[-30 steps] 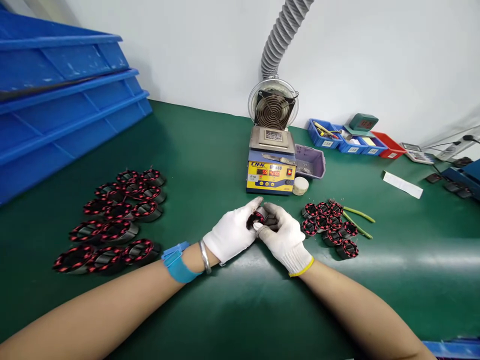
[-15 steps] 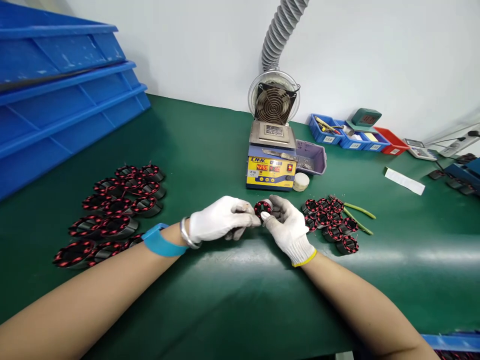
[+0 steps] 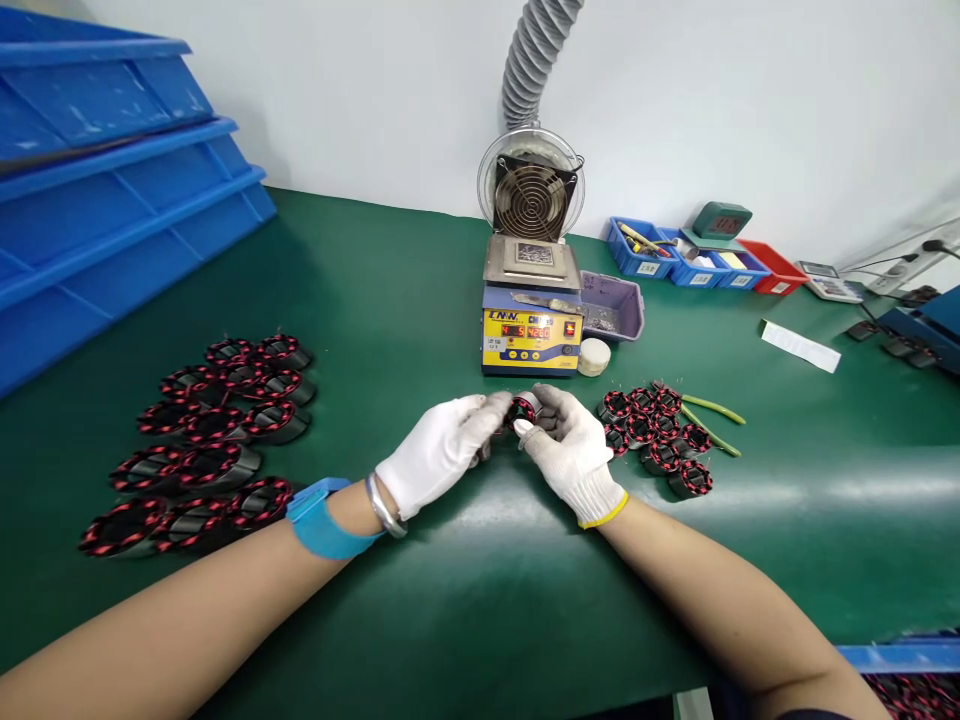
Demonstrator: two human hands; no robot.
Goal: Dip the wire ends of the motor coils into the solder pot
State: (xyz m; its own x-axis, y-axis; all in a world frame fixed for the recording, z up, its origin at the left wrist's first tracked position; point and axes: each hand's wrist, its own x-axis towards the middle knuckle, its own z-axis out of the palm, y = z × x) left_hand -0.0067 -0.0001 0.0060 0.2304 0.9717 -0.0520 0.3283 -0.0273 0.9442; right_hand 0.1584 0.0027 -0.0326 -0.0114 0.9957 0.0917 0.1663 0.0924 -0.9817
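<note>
A small ring-shaped motor stator (image 3: 523, 409) with red windings is between my gloved hands, just in front of the solder pot (image 3: 531, 330). My right hand (image 3: 568, 440) grips it from the right, thumb in front and fingers behind. The fingertips of my left hand (image 3: 455, 437) are closed together at its left edge; the glove hides exactly what they pinch. Right of my right hand stands a cluster of similar stators (image 3: 654, 430). A larger group of them (image 3: 214, 425) covers the table beyond my left forearm.
Behind the solder pot are a fan (image 3: 534, 200) and a grey duct hose (image 3: 536, 60). A purple tray (image 3: 626, 310) and a round white pad (image 3: 594, 357) sit beside it. Blue crates (image 3: 112, 215) rise at left; small bins (image 3: 641, 255) line the wall. Green tweezers-like strips (image 3: 712, 410) lie right.
My left hand's fingers have moved in against the stator's left edge. My right hand keeps hold of it. The whole view has shifted slightly.
</note>
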